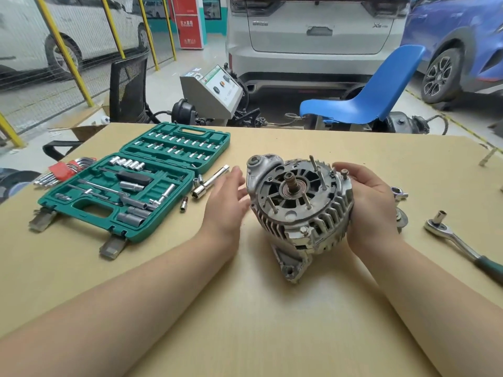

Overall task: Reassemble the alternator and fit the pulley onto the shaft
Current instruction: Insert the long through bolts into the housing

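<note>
Alternator (298,210) stood tilted on the tan surface (245,322) at centre frame, bare shaft (290,182) and long bolts pointing up. Cradled at its right side by the right hand (373,210), grip curled round the housing; left hand (227,202) just beside its left side, grip spread, fingers straight. Green socket case (130,186) open at left; ratchet (460,240) at right.

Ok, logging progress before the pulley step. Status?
Right hand grips alternator; left hand open beside it. Shaft bare, no pulley. Nothing blocking.
</note>
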